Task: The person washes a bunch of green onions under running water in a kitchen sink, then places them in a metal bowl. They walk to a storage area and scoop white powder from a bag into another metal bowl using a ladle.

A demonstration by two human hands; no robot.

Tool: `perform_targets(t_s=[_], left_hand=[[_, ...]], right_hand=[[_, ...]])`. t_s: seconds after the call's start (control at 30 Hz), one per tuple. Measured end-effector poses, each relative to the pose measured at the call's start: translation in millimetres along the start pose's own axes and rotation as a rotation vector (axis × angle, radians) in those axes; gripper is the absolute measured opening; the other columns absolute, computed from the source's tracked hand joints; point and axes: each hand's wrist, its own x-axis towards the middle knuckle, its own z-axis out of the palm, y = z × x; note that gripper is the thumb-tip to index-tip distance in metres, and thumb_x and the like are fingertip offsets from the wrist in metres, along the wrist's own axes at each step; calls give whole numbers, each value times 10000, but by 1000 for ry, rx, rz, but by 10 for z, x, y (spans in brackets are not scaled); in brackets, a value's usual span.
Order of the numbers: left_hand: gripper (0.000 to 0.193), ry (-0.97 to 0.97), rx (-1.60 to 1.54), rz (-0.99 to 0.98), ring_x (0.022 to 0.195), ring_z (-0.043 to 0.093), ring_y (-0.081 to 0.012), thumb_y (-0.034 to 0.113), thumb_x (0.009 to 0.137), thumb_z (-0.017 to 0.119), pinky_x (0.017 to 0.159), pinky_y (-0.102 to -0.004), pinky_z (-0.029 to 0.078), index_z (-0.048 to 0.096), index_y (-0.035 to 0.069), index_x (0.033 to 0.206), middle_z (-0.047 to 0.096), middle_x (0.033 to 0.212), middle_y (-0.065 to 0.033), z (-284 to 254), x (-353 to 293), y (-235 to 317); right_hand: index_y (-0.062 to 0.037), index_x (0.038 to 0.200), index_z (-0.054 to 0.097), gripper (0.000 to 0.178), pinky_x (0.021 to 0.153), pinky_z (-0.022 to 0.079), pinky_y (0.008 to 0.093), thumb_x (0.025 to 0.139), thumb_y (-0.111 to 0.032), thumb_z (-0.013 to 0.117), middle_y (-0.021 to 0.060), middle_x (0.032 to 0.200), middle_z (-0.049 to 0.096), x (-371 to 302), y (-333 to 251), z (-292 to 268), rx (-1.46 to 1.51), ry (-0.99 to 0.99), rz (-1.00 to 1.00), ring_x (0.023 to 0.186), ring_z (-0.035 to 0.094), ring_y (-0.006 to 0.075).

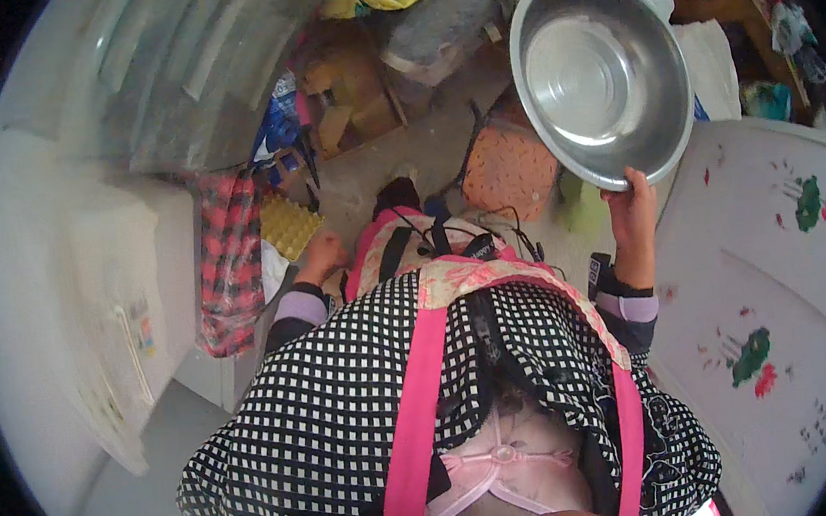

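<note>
Head view: I log a cramped room, grey floor (437,125) underfoot. Beyond lie a cardboard box (352,93) and a dark grey bundle (448,22); an orange patterned object (510,168) sits ahead. The steel basin (603,78) is up front-right, its near rim gripped by the closed fingers of the right hand (630,210). Left hand (324,256): fingers look curled near the yellow egg tray (290,225); I cannot tell whether they hold anything. Checked cloth (229,263) bounds the left, a flower-painted white panel (773,268) the right. Floor strip runs between box and orange object.
</note>
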Motion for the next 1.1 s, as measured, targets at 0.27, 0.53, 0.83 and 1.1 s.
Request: perform_targets(t_s=[0.27,0.53,0.83,1.1], left_hand=[[146,14,-1,74,598,600,-160,135,813,499,502,-294,469,563,50,913,587,709,-58,75,-1,116],[139,64,-47,178,579,618,-167,145,804,505,495,-310,472,577,40,859,594,683,-69,69,108,211],[133,178,68,146,525,598,-174,147,789,519,482,-314,476,582,30,800,610,678,-85,-53,146,328],[149,101,-152,18,551,593,-184,203,841,517,451,-312,466,557,65,884,598,740,-64,-84,35,19]], right_hand=[[-2,937,519,185,497,424,290,798,-124,507,75,836,588,90,87,23,140,-73,5,659,574,194],[-49,942,521,190,504,416,303,789,-161,532,46,844,566,-3,91,37,95,26,50,682,559,167],[-25,930,532,200,482,447,300,794,-171,527,68,808,591,-66,204,-95,107,-32,177,637,576,185],[19,888,536,185,485,441,299,800,-140,501,87,744,593,-148,259,44,23,-23,216,604,565,196]])
